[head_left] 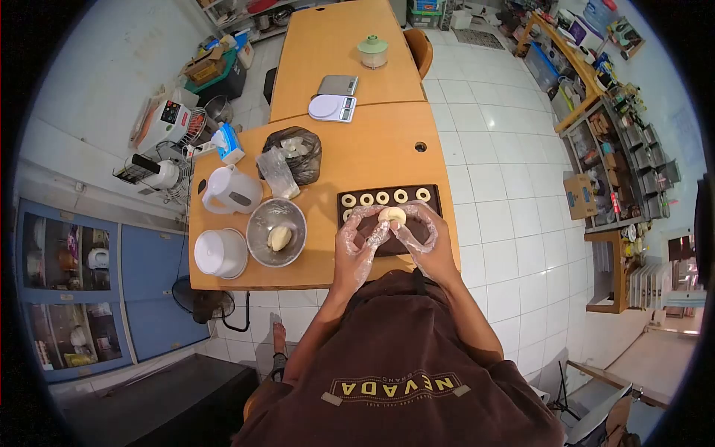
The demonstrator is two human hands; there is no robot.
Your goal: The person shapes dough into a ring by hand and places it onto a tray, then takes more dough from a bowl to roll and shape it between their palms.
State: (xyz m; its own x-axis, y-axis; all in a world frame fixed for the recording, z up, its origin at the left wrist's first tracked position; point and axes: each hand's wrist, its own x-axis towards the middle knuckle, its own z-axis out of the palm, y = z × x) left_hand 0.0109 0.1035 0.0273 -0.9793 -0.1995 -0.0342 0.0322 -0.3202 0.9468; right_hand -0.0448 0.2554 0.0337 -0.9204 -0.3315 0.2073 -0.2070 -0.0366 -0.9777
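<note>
A pale piece of dough [392, 215] is pinched between both floury hands, above the near side of a dark baking tray [434, 189]. My left hand [359, 238] grips its left side, with thumb and fingers curled. On the other side my right hand [421, 237] holds it the same way. Ring-shaped dough pieces [383, 198] lie in a row along the tray's far side, with another partly visible behind my left hand. To the left, a metal bowl [257, 255] contains a larger lump of dough [279, 238]. My hands hide part of the tray.
Left of the bowl stand a white lidded tub [221, 253] and a white electric kettle [232, 190]. Behind are a black plastic bag [307, 164], a blue-white carton [228, 144], a white kitchen scale [328, 108] and a green-lidded container [372, 52]. A wooden chair [419, 52] is at the table's far right.
</note>
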